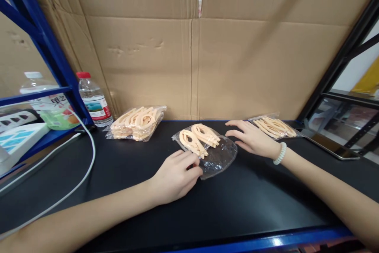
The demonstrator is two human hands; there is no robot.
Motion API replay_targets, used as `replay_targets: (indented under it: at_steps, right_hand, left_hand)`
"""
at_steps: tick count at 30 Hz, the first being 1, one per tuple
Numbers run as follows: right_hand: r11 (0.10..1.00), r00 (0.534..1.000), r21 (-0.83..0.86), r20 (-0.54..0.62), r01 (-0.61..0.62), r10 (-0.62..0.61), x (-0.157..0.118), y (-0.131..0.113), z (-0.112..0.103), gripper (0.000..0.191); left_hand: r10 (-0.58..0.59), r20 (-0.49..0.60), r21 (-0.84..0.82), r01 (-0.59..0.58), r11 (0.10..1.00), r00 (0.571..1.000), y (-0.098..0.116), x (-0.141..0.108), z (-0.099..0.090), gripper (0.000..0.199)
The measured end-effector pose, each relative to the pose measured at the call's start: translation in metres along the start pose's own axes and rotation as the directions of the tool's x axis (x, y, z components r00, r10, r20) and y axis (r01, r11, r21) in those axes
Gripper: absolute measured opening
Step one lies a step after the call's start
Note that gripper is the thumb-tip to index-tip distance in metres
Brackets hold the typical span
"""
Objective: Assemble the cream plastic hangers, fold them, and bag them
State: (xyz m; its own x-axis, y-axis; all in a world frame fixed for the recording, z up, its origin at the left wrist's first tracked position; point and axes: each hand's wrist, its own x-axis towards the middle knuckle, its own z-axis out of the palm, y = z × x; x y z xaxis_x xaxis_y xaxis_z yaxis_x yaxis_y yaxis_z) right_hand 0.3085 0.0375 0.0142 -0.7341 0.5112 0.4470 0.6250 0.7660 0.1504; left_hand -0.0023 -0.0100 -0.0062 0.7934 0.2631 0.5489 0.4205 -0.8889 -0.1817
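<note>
A clear plastic bag lies on the black table, with two looped peach-coloured pieces at its left end. My left hand pinches the bag's near edge between thumb and fingers. Just right of the bag, my right hand is held with its fingers apart and nothing in it; a pale coiled band circles that wrist. A stack of bagged peach-coloured pieces sits at the back left. Another bag of long peach-coloured strips lies behind my right hand.
A red-capped water bottle stands at the back left, beside a blue shelf holding a larger bottle. A white cable curves over the table's left side. A phone lies at the right. Cardboard walls the back.
</note>
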Motion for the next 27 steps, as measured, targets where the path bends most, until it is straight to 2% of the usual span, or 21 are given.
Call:
replay_targets:
  at_steps: [4,6,9,13,15,18,19,21,23,24,25,27]
  right_hand:
    - [0.949,0.997,0.315,-0.082,0.019,0.007,0.002,-0.016,0.012,0.024]
    - [0.928,0.996,0.368,-0.086,0.055,-0.025,0.004,-0.029,0.017,0.016]
    - [0.915,0.993,0.394,-0.107,0.084,-0.045,0.007,-0.043,0.021,0.005]
    - [0.865,0.982,0.501,-0.173,0.023,0.075,0.005,-0.044,0.022,0.011]
    - [0.813,0.964,0.578,-0.174,-0.065,0.201,0.005,-0.043,0.023,0.014]
    - [0.670,0.903,0.709,-0.110,-0.221,0.414,0.006,-0.047,0.025,0.022]
    - [0.619,0.882,0.740,-0.074,-0.264,0.465,0.007,-0.049,0.026,0.024]
    - [0.555,0.850,0.765,-0.019,-0.327,0.527,0.008,-0.054,0.027,0.027]
    - [0.554,0.833,0.750,-0.007,-0.362,0.554,0.008,-0.056,0.029,0.026]
    - [0.564,0.827,0.737,-0.012,-0.373,0.562,0.008,-0.056,0.029,0.023]
    - [0.577,0.824,0.721,-0.016,-0.383,0.567,0.008,-0.056,0.030,0.019]
    - [0.604,0.823,0.690,-0.021,-0.398,0.567,0.007,-0.054,0.032,0.009]
  left_hand:
    - [-0.007,-0.024,-0.020,0.006,1.000,1.000,-0.016,-0.004,-0.009,0.013]
    - [-0.013,-0.027,-0.059,0.011,0.998,1.000,-0.025,-0.005,-0.012,0.012]
    - [0.052,0.043,-0.108,-0.047,0.993,0.998,-0.036,-0.005,-0.015,0.013]
    - [0.074,0.054,-0.231,-0.059,0.971,0.996,-0.043,-0.005,-0.014,0.012]
    - [0.010,0.020,-0.344,-0.003,0.939,1.000,-0.044,-0.006,-0.012,0.015]
    - [-0.170,-0.016,-0.491,0.140,0.860,0.985,-0.045,-0.008,-0.007,0.017]
    - [-0.252,-0.008,-0.545,0.207,0.812,0.968,-0.046,-0.009,-0.005,0.017]
    - [-0.417,0.055,-0.669,0.344,0.659,0.907,-0.046,-0.009,0.001,0.016]
    - [-0.537,0.136,-0.748,0.442,0.496,0.833,-0.046,-0.010,0.007,0.013]
    - [-0.569,0.156,-0.759,0.467,0.454,0.807,-0.046,-0.010,0.010,0.011]
    - [-0.583,0.154,-0.753,0.476,0.453,0.798,-0.046,-0.010,0.012,0.009]
    - [-0.578,0.106,-0.693,0.477,0.540,0.809,-0.045,-0.010,0.014,0.005]
